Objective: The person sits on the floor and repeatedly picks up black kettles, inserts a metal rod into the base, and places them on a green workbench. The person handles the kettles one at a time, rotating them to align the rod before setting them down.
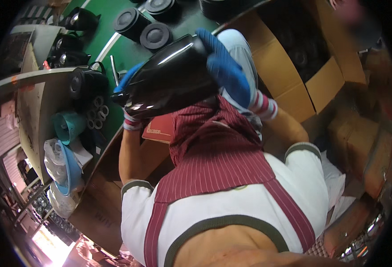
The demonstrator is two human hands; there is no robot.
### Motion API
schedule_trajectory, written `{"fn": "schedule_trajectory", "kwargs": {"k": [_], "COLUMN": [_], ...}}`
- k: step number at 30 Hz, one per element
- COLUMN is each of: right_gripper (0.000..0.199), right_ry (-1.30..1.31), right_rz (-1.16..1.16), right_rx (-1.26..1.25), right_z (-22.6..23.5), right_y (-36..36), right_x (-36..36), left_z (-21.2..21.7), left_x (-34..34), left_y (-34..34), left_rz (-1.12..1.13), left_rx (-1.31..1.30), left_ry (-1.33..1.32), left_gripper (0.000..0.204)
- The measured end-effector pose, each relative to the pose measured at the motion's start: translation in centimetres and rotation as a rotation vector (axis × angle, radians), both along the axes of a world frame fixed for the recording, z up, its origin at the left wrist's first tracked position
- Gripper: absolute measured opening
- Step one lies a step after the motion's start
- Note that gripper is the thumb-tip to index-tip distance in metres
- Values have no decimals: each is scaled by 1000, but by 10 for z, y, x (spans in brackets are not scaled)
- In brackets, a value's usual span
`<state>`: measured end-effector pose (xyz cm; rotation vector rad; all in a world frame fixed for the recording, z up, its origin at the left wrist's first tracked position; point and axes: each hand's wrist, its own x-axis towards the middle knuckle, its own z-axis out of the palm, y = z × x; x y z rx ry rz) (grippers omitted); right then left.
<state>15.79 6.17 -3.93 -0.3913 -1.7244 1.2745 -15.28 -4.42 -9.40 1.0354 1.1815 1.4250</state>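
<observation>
A glossy black jug (171, 75) lies tilted on its side in front of my apron, its small spout-like tip pointing left. My left hand (130, 79), in a blue knit glove, grips the spout end, mostly hidden behind the jug. At the wider right end, my gloved right hand (230, 69) presses against it, with the thumb and fingers around that end. The jug is held between both hands above my lap.
Several round black lids (156, 36) sit on the green table (104, 42). More black jugs (82, 18) stand left. White rings (99, 113), a teal cup (67, 127) and a blue basin (70, 171) are nearby. An open cardboard box (289, 84) with dark items is right; a red box (159, 129) lies below the jug.
</observation>
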Motion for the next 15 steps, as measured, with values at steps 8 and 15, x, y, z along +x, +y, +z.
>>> {"fn": "schedule_trajectory", "kwargs": {"k": [8, 15], "right_gripper": [96, 82], "right_ry": [-184, -135], "right_rz": [-81, -141], "right_rx": [680, 522], "right_z": [60, 44], "right_y": [13, 13], "right_x": [14, 23], "left_z": [-69, -37], "left_x": [24, 21], "left_y": [-12, -27], "left_rz": [-314, -144], "left_rx": [169, 118], "left_ry": [434, 248], "left_gripper": [78, 74]}}
